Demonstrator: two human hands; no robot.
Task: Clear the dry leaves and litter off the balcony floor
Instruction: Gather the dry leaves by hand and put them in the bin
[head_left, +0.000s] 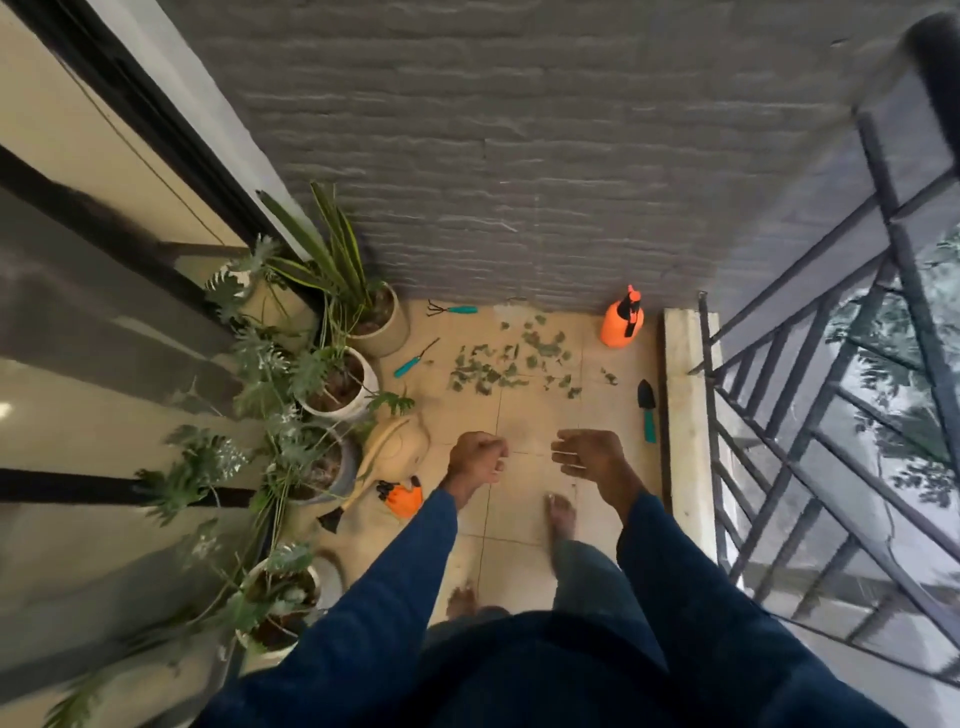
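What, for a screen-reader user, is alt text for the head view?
Dry leaves lie scattered on the balcony floor ahead of a person whose left hand is curled, right hand open. Potted plants stand left.

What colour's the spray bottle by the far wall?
The spray bottle is orange with black pump parts on top; the head view shows it best.

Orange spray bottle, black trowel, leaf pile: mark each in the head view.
orange spray bottle (621, 326), head view, middle of the orange body
black trowel (645, 395), head view, on the black blade
leaf pile (480, 373), head view, leaves in the dense left part
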